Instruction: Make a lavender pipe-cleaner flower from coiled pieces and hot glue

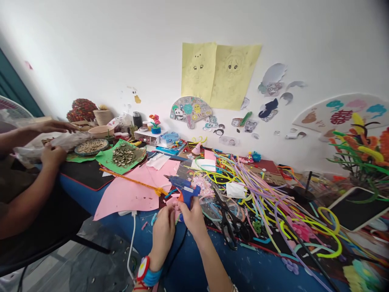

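Note:
Close together at the table's front edge, my left hand (164, 231) and my right hand (193, 217) are both closed. A small fuzzy pink pipe cleaner piece (175, 206) is pinched between their fingertips, partly covered by them. Directly behind my right hand is a blue hot glue gun (184, 187) with an orange trigger, its nozzle toward the far left. My right hand overlaps its handle; I cannot tell whether they touch. Black-handled scissors (229, 219) lie to the right. Pink paper sheets (129, 196) spread out to the left.
Pipe cleaners (261, 190) in several colours cover the right side, beside a tablet (358, 209) and a pipe cleaner bouquet (363, 150). On the left, another person's hands (53, 152) work near a plastic bag. Green paper (105, 158) holds dried slices. A white cable (133, 239) hangs off the edge.

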`<state>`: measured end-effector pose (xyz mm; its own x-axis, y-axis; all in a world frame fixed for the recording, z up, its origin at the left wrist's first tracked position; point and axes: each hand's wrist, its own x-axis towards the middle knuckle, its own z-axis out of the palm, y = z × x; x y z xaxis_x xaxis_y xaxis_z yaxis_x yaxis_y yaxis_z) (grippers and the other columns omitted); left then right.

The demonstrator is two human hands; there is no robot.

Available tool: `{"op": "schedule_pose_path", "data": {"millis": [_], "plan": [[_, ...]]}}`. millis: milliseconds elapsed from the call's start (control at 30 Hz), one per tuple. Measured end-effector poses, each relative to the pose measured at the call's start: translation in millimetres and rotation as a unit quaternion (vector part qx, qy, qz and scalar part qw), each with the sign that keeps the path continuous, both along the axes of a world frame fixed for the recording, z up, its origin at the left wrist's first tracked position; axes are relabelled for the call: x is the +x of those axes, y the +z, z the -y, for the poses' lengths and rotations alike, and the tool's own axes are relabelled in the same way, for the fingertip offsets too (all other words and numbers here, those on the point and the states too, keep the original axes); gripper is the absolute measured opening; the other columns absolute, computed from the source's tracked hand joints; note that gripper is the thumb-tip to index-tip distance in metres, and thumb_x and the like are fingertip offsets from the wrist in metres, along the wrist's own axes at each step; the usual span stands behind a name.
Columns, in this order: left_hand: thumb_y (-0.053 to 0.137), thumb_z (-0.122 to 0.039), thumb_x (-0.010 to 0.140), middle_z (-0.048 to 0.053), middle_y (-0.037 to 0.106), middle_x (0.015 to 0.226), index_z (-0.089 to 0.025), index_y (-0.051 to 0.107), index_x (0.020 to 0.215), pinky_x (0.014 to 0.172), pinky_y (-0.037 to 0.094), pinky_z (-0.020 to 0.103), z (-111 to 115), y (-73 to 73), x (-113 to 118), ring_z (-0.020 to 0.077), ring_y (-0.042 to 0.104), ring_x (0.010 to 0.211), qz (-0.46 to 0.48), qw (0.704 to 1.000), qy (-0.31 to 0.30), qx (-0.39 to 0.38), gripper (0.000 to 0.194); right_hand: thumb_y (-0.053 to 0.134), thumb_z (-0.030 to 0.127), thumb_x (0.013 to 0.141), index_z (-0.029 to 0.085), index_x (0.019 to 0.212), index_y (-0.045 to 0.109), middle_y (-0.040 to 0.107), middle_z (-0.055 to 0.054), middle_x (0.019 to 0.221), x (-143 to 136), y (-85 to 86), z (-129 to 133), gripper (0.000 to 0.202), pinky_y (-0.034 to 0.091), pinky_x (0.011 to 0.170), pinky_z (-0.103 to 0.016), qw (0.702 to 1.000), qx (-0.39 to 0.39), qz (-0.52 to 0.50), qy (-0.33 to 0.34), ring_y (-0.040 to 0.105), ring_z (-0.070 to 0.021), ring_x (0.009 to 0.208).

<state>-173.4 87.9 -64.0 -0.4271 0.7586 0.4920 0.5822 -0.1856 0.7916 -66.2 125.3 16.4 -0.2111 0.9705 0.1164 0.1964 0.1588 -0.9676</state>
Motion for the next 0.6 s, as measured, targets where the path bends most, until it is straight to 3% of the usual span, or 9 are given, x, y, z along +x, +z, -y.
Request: {"op": "schedule_pose_path", "data": {"millis": [100, 167, 233, 300, 433, 500, 600], "plan": [[0.054, -0.035, 0.092, 0.013, 0.073, 0.099, -0.018, 0.064, 0.099, 0.086, 0.055, 0.045, 4.1, 3.1, -4.2, 0.0298, 0.070, 0.096, 0.034, 0.999, -0.003, 0.016, 0.021, 0.041, 0.043, 0.090, 0.020, 0.086, 0.051, 0.065, -0.003, 0.073, 12.1, 1.8, 17.2, 0.025, 0.049, 0.052, -0.026, 0.991, -0.021, -0.130, 0.018, 0.058, -0.0128, 0.050], [0.050, -0.034, 0.095, 0.012, 0.072, 0.100, -0.018, 0.061, 0.098, 0.088, 0.055, 0.043, 11.7, 8.4, -6.2, 0.0273, 0.069, 0.098, 0.068, 0.997, 0.006, 0.038, 0.019, 0.041, 0.051, 0.092, 0.021, 0.082, 0.049, 0.060, 0.001, 0.074, 30.9, -2.3, 32.9, 0.032, 0.041, 0.042, -0.022, 0.975, -0.039, -0.217, 0.013, 0.043, -0.0055, 0.039], [0.044, -0.033, 0.099, 0.011, 0.071, 0.100, -0.019, 0.055, 0.097, 0.093, 0.053, 0.043, 22.8, 17.8, -3.6, 0.0252, 0.068, 0.102, 0.107, 0.992, 0.022, 0.066, 0.018, 0.058, 0.055, 0.088, 0.021, 0.082, 0.053, 0.055, 0.006, 0.066, 53.8, -11.1, 49.5, 0.035, 0.031, 0.033, -0.017, 0.901, -0.135, -0.407, 0.069, 0.031, -0.0015, 0.033], [0.046, -0.034, 0.100, 0.008, 0.071, 0.096, -0.020, 0.053, 0.097, 0.093, 0.053, 0.041, 35.8, 31.1, 6.0, 0.0230, 0.069, 0.098, 0.146, 0.986, 0.010, 0.076, 0.015, 0.062, 0.054, 0.089, 0.023, 0.089, 0.056, 0.052, 0.010, 0.059, 75.3, -21.8, 64.8, 0.032, 0.025, 0.029, -0.013, 0.840, -0.193, -0.494, 0.113, 0.021, -0.0003, 0.030], [0.056, -0.029, 0.097, 0.004, 0.070, 0.087, -0.020, 0.058, 0.093, 0.084, 0.056, 0.035, 59.2, 64.3, 42.0, 0.0207, 0.069, 0.089, 0.324, 0.926, -0.161, 0.103, 0.010, 0.061, 0.052, 0.092, 0.023, 0.084, 0.053, 0.050, 0.011, 0.053, 103.6, -36.1, 90.9, 0.031, 0.026, 0.028, -0.011, 0.776, -0.241, -0.551, 0.190, 0.015, -0.0003, 0.028], [0.057, -0.025, 0.097, 0.000, 0.067, 0.074, -0.021, 0.061, 0.091, 0.084, 0.055, 0.036, 68.5, 80.0, 60.7, 0.0176, 0.068, 0.077, 0.342, 0.902, -0.229, 0.132, 0.008, 0.063, 0.053, 0.090, 0.023, 0.084, 0.053, 0.050, 0.011, 0.051, 110.3, -36.7, 103.2, 0.032, 0.026, 0.030, -0.010, 0.766, -0.268, -0.555, 0.182, 0.017, -0.0006, 0.029], [0.057, -0.025, 0.097, -0.008, 0.054, 0.054, -0.022, 0.061, 0.089, 0.088, 0.053, 0.039, 81.4, 99.1, 82.9, 0.0116, 0.059, 0.053, 0.348, 0.870, -0.300, 0.179, 0.009, 0.068, 0.054, 0.086, 0.022, 0.083, 0.054, 0.048, 0.010, 0.049, 113.8, -32.8, 121.0, 0.035, 0.026, 0.033, -0.010, 0.774, -0.291, -0.548, 0.122, 0.019, -0.0009, 0.032]]}}
